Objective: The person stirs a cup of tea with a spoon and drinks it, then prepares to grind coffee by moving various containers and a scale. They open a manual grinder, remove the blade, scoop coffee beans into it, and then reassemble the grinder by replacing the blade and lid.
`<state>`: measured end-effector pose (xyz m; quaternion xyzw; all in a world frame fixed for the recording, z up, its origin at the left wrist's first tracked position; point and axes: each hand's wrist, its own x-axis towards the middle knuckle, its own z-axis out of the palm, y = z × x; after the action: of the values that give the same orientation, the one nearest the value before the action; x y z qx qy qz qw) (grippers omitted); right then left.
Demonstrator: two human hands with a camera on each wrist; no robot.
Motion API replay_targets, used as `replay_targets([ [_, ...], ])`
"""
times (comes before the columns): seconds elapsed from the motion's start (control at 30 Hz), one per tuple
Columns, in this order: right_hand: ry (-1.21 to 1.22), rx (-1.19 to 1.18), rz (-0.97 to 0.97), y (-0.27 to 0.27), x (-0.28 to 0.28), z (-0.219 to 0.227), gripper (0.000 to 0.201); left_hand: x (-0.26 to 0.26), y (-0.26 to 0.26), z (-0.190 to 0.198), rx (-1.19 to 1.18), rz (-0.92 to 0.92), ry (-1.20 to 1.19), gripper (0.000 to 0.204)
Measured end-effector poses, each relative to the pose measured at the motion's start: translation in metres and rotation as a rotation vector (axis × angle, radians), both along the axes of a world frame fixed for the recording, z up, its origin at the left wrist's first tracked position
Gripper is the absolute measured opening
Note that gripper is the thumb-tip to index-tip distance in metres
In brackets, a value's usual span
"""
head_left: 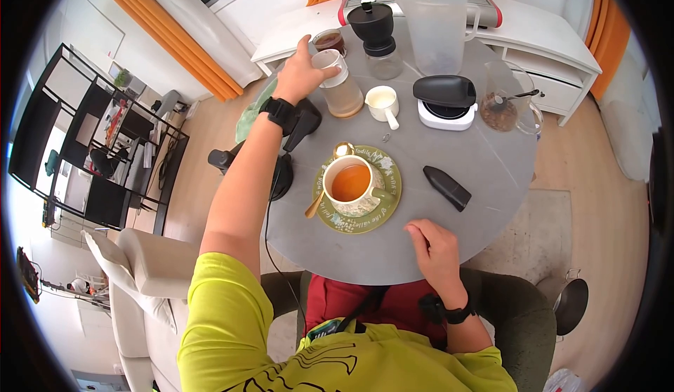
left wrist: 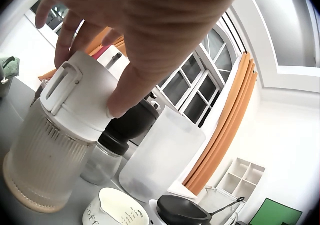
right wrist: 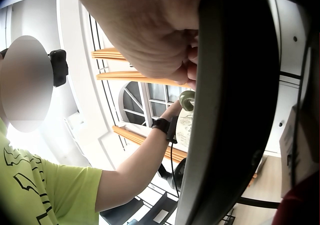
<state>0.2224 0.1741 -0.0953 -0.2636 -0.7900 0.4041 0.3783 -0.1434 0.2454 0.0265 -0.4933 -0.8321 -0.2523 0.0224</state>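
Observation:
My left hand (head_left: pixel 300 77) reaches to the back left of the table, fingers spread at a ribbed glass canister (head_left: pixel 344 98) with a white top. In the left wrist view, the thumb lies at the near side of the white top (left wrist: pixel 82 97) and the fingers extend past its far side. The canister stands on the table. Loosely curled and holding nothing, my right hand (head_left: pixel 437 250) rests at the front table edge. Between the hands, a patterned cup of tea (head_left: pixel 351 181) sits on a green saucer (head_left: pixel 361 225) with a gold spoon (head_left: pixel 314 206).
Near the canister are a glass of dark liquid (head_left: pixel 328 39), a manual coffee grinder (head_left: pixel 375 34) and a small white jug (head_left: pixel 382 102). Farther right stand a tall frosted pitcher (head_left: pixel 435 37), a white scale (head_left: pixel 446 114) and a glass server (head_left: pixel 502 104). A black handheld device (head_left: pixel 447 188) lies right of the saucer.

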Motion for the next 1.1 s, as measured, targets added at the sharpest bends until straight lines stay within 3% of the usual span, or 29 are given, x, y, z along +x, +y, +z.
replay_targets([
  [0.27, 0.000, 0.005, 0.000, 0.001, 0.000, -0.001, 0.008, 0.003, 0.000, -0.006, 0.055, -0.020, 0.101, 0.100],
  [0.33, 0.008, 0.007, -0.005, 0.000, 0.000, -0.003, 0.008, 0.011, 0.001, -0.007, 0.366, -0.116, 0.521, 0.080],
  [0.37, 0.008, 0.006, -0.005, 0.000, 0.000, -0.003, 0.008, 0.028, -0.002, 0.004, 0.364, -0.117, 0.521, 0.080],
  [0.47, 0.008, -0.005, -0.003, -0.001, -0.001, -0.001, 0.008, 0.078, -0.006, 0.019, 0.218, -0.326, -0.168, 0.039],
  [0.5, 0.002, -0.009, -0.002, 0.000, 0.000, 0.000, 0.008, 0.088, -0.007, 0.019, 0.218, -0.322, -0.168, 0.039],
  [0.57, -0.003, -0.011, -0.006, 0.000, 0.000, -0.001, 0.007, 0.102, -0.008, 0.019, -0.287, -0.543, -0.623, 0.027],
  [0.6, 0.009, 0.005, -0.016, 0.000, 0.000, -0.003, 0.007, 0.104, -0.008, 0.017, -0.287, -0.547, -0.622, 0.027],
  [0.67, 0.020, 0.020, -0.034, 0.000, 0.001, -0.005, 0.007, 0.108, -0.006, 0.009, -0.265, -0.525, -0.349, 0.019],
  [0.8, 0.039, 0.011, -0.031, -0.001, 0.000, -0.005, 0.007, 0.100, -0.017, 0.012, -0.124, -0.494, -0.384, 0.021],
  [0.93, 0.041, 0.008, -0.008, 0.000, -0.001, -0.006, 0.008, 0.120, -0.067, 0.040, 0.045, -0.402, -0.387, 0.026],
  [1.0, 0.036, 0.001, -0.001, 0.000, -0.001, -0.006, 0.008, 0.123, -0.097, 0.040, 0.243, -0.332, -0.563, 0.030],
  [1.1, 0.019, 0.001, 0.003, -0.001, 0.000, -0.004, 0.009, 0.123, -0.146, 0.029, 0.321, -0.252, -0.767, 0.035],
])
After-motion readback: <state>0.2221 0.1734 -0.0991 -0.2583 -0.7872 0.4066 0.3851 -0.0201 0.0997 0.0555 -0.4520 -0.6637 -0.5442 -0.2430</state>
